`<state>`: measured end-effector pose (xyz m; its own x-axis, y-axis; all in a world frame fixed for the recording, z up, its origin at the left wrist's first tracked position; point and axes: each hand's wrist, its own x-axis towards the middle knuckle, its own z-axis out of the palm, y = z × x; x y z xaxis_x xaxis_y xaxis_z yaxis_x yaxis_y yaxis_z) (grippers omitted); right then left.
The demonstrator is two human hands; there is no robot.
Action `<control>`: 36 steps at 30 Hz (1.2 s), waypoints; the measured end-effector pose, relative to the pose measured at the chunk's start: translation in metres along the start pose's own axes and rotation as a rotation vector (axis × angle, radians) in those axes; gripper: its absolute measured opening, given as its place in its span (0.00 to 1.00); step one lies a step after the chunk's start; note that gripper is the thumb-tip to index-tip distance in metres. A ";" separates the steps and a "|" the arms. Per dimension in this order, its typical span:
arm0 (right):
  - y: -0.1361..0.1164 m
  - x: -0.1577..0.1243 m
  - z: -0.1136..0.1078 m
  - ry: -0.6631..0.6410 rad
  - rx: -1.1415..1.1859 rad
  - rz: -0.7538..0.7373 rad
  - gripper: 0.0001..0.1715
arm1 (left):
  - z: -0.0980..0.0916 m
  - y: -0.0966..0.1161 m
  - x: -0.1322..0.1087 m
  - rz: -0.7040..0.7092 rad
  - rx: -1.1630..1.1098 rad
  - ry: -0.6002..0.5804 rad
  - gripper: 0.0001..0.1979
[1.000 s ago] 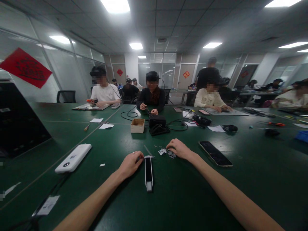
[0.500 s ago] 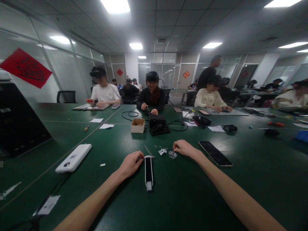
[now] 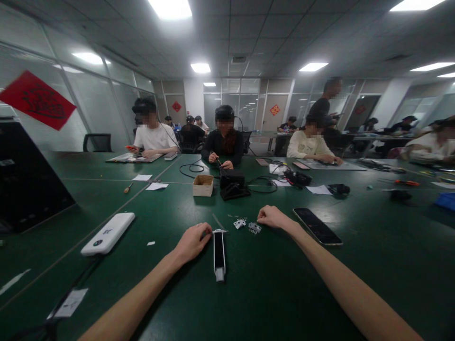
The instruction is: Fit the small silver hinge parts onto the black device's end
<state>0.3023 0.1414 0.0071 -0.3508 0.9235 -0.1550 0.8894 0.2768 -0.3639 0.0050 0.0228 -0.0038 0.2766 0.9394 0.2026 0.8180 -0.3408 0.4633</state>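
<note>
A long narrow black and white device (image 3: pixel 219 253) lies lengthwise on the green table (image 3: pixel 270 293) in front of me. My left hand (image 3: pixel 192 241) rests at its far end with the fingers curled, pinching a thin tool or pin I cannot make out. Two small silver metal parts (image 3: pixel 240 223) (image 3: pixel 254 228) lie just beyond the device. My right hand (image 3: pixel 272 217) lies on the table right of these parts, fingers curled together with the tips close to the nearer part; what they hold, if anything, is hidden.
A dark phone (image 3: pixel 317 226) lies right of my right hand. A white power bank (image 3: pixel 108 233) with a cable lies to the left. A small cardboard box (image 3: pixel 203 185) and a black device (image 3: pixel 232 184) stand farther back. Several people sit at the far side.
My right hand has drawn back to the right, off the small metal parts, which now lie uncovered. My left hand and the device have not moved. A standing person at the back walked right.
</note>
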 end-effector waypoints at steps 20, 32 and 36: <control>-0.011 -0.007 -0.005 -0.055 -0.108 0.083 0.06 | 0.003 -0.004 0.001 0.014 0.002 0.011 0.07; -0.022 -0.016 -0.008 -0.124 -0.124 0.109 0.15 | 0.004 -0.009 0.003 0.034 0.019 0.022 0.06; -0.023 -0.017 -0.006 -0.120 -0.137 0.095 0.16 | 0.005 -0.010 0.003 0.052 0.024 0.028 0.06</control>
<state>0.2891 0.1211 0.0237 -0.2883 0.9112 -0.2943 0.9490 0.2308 -0.2149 0.0002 0.0294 -0.0124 0.3049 0.9189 0.2504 0.8147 -0.3879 0.4311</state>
